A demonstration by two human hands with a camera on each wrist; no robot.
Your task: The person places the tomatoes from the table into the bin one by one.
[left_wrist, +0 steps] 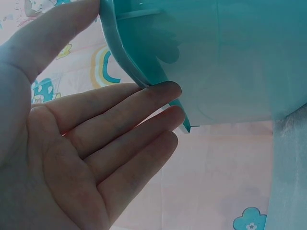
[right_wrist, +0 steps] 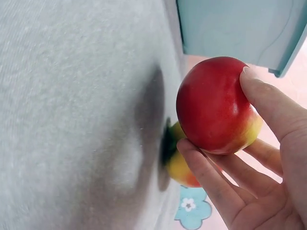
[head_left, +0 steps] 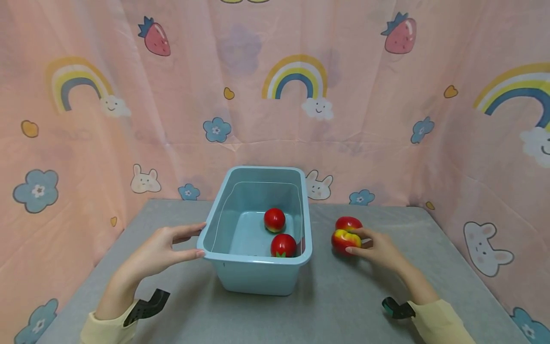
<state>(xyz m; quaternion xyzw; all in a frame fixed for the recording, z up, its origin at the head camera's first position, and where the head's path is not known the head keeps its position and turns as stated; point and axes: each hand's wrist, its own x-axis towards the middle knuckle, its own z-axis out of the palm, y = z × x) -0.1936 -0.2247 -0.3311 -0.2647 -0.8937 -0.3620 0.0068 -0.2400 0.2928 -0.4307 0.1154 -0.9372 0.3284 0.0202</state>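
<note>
My right hand (head_left: 380, 248) pinches a red apple with a yellow end (right_wrist: 216, 103) between thumb and fingers, raised a little off the grey table in the right wrist view. Just behind it lies a second red-and-yellow fruit (head_left: 348, 223), partly hidden. My left hand (head_left: 161, 251) touches the near left corner of a light blue plastic bin (head_left: 258, 274), its fingers extended along the rim in the left wrist view. Inside the bin are a tomato with a green calyx (head_left: 283, 244) near the front wall and another red round fruit (head_left: 274, 220) behind it.
The grey table (head_left: 343, 306) reaches back to a pink printed curtain (head_left: 180, 105), which also hangs along both sides. The bin stands between my hands, its right wall between the held apple and the fruit inside. Black straps (head_left: 148, 308) circle both wrists.
</note>
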